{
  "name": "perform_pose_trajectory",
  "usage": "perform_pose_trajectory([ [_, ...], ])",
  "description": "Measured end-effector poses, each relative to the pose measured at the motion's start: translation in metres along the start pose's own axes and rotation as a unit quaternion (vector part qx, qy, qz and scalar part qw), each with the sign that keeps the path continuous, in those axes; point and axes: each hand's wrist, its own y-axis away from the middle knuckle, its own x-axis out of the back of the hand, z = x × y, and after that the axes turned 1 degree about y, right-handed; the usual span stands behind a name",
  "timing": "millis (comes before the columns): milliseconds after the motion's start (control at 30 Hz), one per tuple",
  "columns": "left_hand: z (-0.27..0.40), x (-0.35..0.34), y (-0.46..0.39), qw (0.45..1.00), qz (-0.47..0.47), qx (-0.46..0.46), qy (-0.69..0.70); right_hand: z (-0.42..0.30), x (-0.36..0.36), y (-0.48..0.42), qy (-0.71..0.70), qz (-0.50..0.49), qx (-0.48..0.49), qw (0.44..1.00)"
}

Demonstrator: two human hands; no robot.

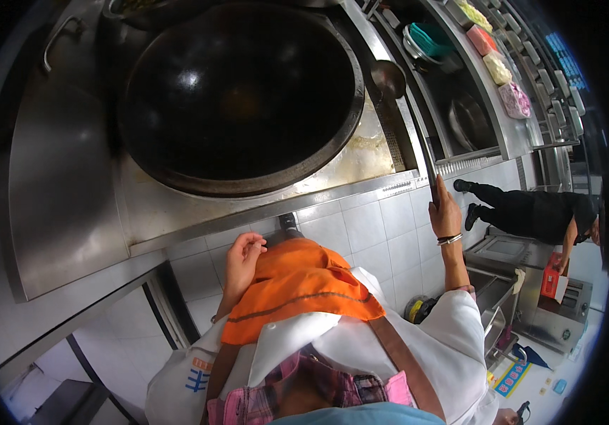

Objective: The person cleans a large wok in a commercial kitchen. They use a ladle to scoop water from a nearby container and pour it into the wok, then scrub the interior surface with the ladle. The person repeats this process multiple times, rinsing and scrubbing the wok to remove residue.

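Note:
My right hand [447, 212] is closed around the handle of a long metal ladle [389, 79]. The ladle's bowl rests over the metal channel just right of a large dark wok [240, 101] set in the steel range. A faint brownish patch shows at the wok's bottom, and light glints off its inner wall. My left hand [245, 255] holds nothing; its fingers are loosely bent in front of the orange apron [304, 265], below the range's front edge.
Steel shelving [517, 127] at the right bears bagged food, a teal basket [429, 40] and metal bowls. Beyond it a co-worker in dark clothes [543, 212] holds a red box [551, 276]. A black-lidded bin or bucket [418, 309] stands on the tiled floor. The range's steel front edge [262, 215] lies before me.

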Motion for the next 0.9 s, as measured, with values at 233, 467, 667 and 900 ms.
perform_pose_trajectory([
  [233, -0.003, -0.003, -0.001, 0.999, 0.051, -0.002, 0.009, -0.068, -0.004, -0.078, -0.509, -0.192, -0.11, 0.832],
  [467, 0.003, -0.002, 0.003, 0.992, 0.121, 0.025, -0.006, -0.137, -0.149, -0.178, -0.392, -0.301, -0.009, 0.869],
  [667, 0.008, 0.002, 0.022, 0.976, 0.212, 0.046, -0.028, -0.181, -0.239, -0.249, 0.005, -0.193, 0.14, 0.971],
  [900, 0.0, 0.001, 0.027, 0.97, 0.235, 0.049, 0.018, -0.171, -0.277, -0.246, 0.005, -0.227, 0.146, 0.963],
])
